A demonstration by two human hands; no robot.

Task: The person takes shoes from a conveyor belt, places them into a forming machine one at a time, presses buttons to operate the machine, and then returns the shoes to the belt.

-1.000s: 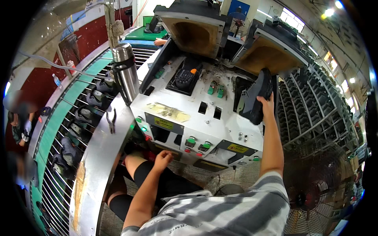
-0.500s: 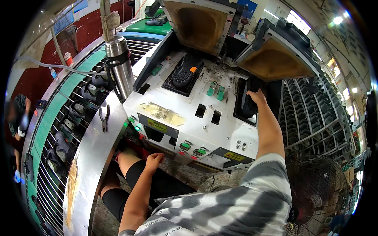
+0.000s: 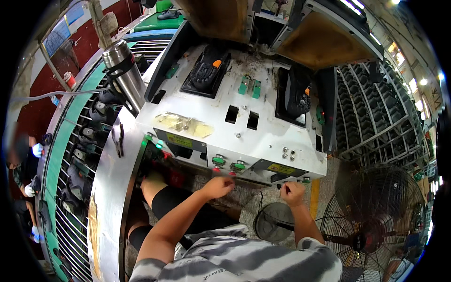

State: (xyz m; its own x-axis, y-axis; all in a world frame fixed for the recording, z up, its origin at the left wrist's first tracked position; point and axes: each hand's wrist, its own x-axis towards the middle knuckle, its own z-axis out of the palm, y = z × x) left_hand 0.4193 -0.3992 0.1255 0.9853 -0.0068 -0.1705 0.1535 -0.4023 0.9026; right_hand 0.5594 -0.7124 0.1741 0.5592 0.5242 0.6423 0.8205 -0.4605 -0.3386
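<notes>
My left hand (image 3: 218,188) is loosely closed just below the red buttons (image 3: 224,172) on the front of a white press machine (image 3: 197,105). My right hand (image 3: 292,193) is curled into a fist below the machine's front right edge, close to the small controls there. Neither hand shows anything in it. Two dark shoes with orange patches lie in black beds on top: the left shoe (image 3: 206,70) and the right shoe (image 3: 298,96). Over them stand two raised lids with brown inner faces, the left lid (image 3: 213,19) and the right lid (image 3: 324,40).
To the left are a steel flask (image 3: 124,75), pliers (image 3: 118,141) on a metal ledge and a roller conveyor (image 3: 70,155) carrying shoes. Co-workers' gloved hands show at the far left. A shoe rack (image 3: 371,103) and a caged fan (image 3: 376,221) stand to the right.
My right hand has let go of the right shoe and drawn back to the machine's front edge. My left hand has moved right and forward, near the red buttons. The view has shifted.
</notes>
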